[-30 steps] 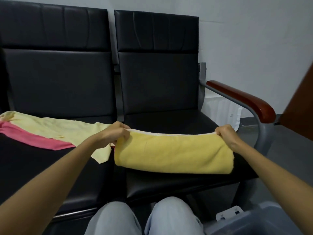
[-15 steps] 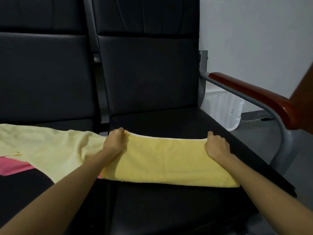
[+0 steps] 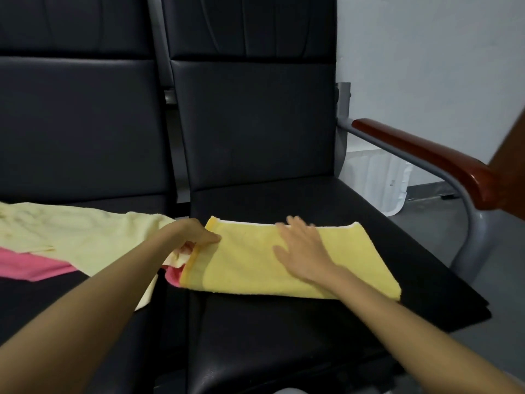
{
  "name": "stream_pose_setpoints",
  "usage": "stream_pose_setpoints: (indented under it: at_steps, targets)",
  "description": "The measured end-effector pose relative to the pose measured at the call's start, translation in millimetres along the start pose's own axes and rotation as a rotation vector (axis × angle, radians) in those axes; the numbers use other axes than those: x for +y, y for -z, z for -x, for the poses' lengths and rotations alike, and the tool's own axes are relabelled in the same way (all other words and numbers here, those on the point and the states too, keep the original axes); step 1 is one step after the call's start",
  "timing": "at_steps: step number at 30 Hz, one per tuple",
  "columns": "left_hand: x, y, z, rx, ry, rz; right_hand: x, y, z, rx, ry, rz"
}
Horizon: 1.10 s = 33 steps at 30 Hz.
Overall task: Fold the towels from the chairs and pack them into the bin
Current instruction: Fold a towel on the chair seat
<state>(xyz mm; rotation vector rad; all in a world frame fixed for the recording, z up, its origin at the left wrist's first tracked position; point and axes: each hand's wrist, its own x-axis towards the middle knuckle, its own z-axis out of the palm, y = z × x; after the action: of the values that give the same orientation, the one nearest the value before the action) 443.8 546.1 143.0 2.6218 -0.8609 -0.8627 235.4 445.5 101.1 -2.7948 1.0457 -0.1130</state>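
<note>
I see the folded yellow towel [image 3: 244,271] lying on the right chair's seat [image 3: 284,336]. My right hand [image 3: 304,251] presses flat on it, fingers [image 3: 295,223] spread. My left hand [image 3: 193,234] pinches its left end. A pale towel [image 3: 85,234] and a pink towel [image 3: 28,265] lie on the left chair [image 3: 71,137].

Bare seat [image 3: 284,336] lies open before and behind the towel [image 3: 244,268]; backrest [image 3: 255,123] blocks the rear, armrest [image 3: 426,155] the right, loose towels [image 3: 85,237] crowd the left.
</note>
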Motion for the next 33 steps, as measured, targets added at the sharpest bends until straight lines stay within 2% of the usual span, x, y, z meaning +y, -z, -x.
stream_pose_setpoints:
  at_steps: [3, 9, 12, 14, 17, 21, 24, 25, 27, 30, 33]
  targets:
    - [-6.0, -1.1, -1.1, -0.024, 0.001, 0.167, -19.5, -22.2, 10.0, -0.171, 0.005, -0.058]
    - [11.9, 8.9, 14.6, -0.008, -0.15, 0.414, -28.7, -25.3, 9.9, -0.165, -0.069, -0.086]
    - [41.0, 21.5, 41.6, -0.016, -0.269, 0.499, -40.4, -28.8, 4.6, -0.144, -0.038, -0.17]
    - [60.9, 25.2, 60.6, -0.024, -0.343, 0.506, -52.6, -26.5, 5.5, -0.096, -0.022, -0.489]
    - [90.6, 19.7, 79.6, -0.072, -0.418, 0.523, -53.6, -2.6, 20.1, -0.024, -0.159, -1.274]
    - [129.1, -16.8, 94.5, -0.122, -0.433, 0.52, 4.4, 31.0, 33.7, 0.094, -0.433, -1.552]
    - [146.4, -55.8, 99.9, -0.309, -0.375, 0.487, 53.9, 43.3, 39.6, -0.035, -0.621, -1.718]
    - [147.4, -66.1, 98.3, -0.335, -0.349, 0.5, 65.5, 42.6, 40.2, -0.093, -0.664, -1.716]
    - [144.1, -79.1, 90.1, -0.252, -0.333, 0.583, 76.9, 41.7, 40.9, -0.17, -0.708, -1.559]
    - [130.4, -83.7, 78.2, 0.045, -0.416, 0.716, 76.1, 42.7, 38.1, -0.184, -0.611, -1.07]
    - [115.8, -82.8, 71.2, 0.306, -0.553, 0.556, 65.0, 53.8, 34.7, -0.152, -0.528, -0.946]
